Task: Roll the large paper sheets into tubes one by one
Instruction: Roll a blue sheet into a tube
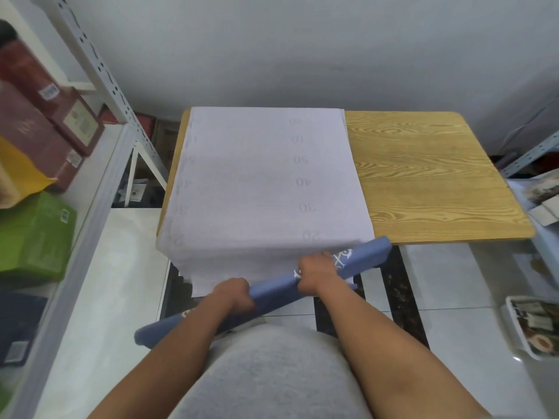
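Observation:
A stack of large white paper sheets with faint numbers lies on the left half of a wooden table, its near end drooping over the front edge. In front of the table a rolled blue paper tube slants from lower left to upper right. My left hand grips the tube near its middle. My right hand grips it further right, beside a white printed pattern. The tube's right end touches the table's front edge.
A white metal shelf stands at the left with red, yellow and green boxes. At the right are another shelf and a white tray with packets on the tiled floor. My grey-clad body fills the bottom centre.

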